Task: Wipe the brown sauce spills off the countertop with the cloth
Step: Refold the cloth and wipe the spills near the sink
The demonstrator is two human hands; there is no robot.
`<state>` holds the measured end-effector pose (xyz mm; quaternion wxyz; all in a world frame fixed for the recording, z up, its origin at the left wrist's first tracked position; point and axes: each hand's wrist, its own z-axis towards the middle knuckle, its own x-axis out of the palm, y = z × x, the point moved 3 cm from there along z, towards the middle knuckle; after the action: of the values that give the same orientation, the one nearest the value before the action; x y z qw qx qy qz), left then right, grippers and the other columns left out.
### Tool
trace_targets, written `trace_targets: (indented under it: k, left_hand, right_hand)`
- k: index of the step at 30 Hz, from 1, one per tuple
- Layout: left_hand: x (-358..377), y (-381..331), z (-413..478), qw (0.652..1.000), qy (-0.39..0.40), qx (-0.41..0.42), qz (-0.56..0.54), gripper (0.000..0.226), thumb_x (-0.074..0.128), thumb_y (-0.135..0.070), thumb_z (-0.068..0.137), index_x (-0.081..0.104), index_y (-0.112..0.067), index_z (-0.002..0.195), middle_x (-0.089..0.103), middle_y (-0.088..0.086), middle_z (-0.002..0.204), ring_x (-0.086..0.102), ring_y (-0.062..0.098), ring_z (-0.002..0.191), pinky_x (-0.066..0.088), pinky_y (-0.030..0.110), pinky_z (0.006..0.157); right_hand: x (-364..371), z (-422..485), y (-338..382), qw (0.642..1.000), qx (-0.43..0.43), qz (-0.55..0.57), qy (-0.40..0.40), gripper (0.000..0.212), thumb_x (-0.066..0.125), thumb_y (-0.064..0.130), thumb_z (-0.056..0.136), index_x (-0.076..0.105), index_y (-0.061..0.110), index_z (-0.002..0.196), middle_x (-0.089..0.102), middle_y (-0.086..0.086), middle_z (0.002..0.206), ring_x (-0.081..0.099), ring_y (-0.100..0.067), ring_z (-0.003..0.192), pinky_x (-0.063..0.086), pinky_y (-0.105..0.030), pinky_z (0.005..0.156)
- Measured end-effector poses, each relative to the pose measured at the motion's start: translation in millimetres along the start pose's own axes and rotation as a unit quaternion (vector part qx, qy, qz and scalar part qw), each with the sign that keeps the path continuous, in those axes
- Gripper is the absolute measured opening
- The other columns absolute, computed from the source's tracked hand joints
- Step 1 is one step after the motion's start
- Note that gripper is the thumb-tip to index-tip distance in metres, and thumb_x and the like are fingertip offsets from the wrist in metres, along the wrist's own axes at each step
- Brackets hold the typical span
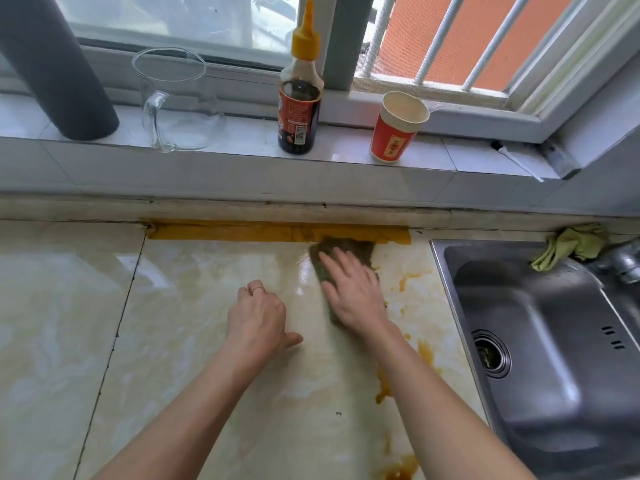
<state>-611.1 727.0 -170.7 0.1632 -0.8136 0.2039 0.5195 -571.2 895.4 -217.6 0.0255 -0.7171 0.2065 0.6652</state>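
A dark green-grey cloth lies flat on the pale marbled countertop, near the yellow tape strip at the back. My right hand presses on the cloth with straight, spread fingers. My left hand rests on the counter just to the left, fingers curled under, holding nothing. Brown sauce spills streak the counter right of my right forearm, with more spots beside the cloth and a puddle at the front edge.
A steel sink sits at the right, with a tap and a yellow-green rag at its back corner. On the window ledge stand a sauce bottle, a red paper cup, a glass jug and a dark cylinder.
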Motion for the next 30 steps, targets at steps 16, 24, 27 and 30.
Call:
trace_targets:
  k: [16,24,27,30]
  left_hand:
    - [-4.3,-27.9,7.1,0.988,-0.089,0.033,-0.120,0.071,0.055,-0.047,0.089,0.028,-0.008,0.143,0.023,0.015,0.153,0.021,0.030,0.142,0.027,0.036,0.113]
    - [10.7,-38.9,17.3,0.997,-0.033,0.032,-0.058,0.093,0.058,-0.051,0.085,0.010,-0.005,0.150,0.006,0.016,0.158,0.008,0.033,0.146,0.016,0.040,0.118]
    - [10.1,-39.9,19.8,0.998,-0.024,0.035,-0.049,0.095,0.062,-0.050,0.083,0.012,-0.004,0.149,0.008,0.016,0.157,0.009,0.035,0.145,0.020,0.041,0.117]
    - [9.8,-40.1,21.8,0.998,-0.012,0.040,-0.042,0.094,0.062,-0.048,0.083,0.014,-0.002,0.148,0.008,0.018,0.157,0.009,0.036,0.145,0.023,0.041,0.117]
  right_hand:
    - [-9.3,13.4,-41.2,0.999,0.038,-0.002,-0.002,0.057,0.035,0.040,0.100,0.014,0.037,0.153,0.010,0.003,0.163,0.004,-0.017,0.149,0.004,-0.045,0.119]
    - [0.0,-6.2,-17.2,1.000,-0.018,-0.007,0.003,0.056,0.034,0.039,0.101,0.013,0.038,0.153,0.008,0.004,0.163,0.003,-0.018,0.149,0.004,-0.047,0.120]
    - [-9.2,7.0,-50.4,1.000,-0.024,0.000,0.006,0.057,0.037,0.040,0.100,0.016,0.038,0.153,0.012,0.004,0.162,0.005,-0.016,0.149,0.005,-0.044,0.119]
    - [-19.2,22.2,-80.1,0.997,0.075,0.004,-0.025,0.058,0.039,0.038,0.099,0.018,0.033,0.153,0.014,0.000,0.162,0.007,-0.019,0.148,0.009,-0.046,0.118]
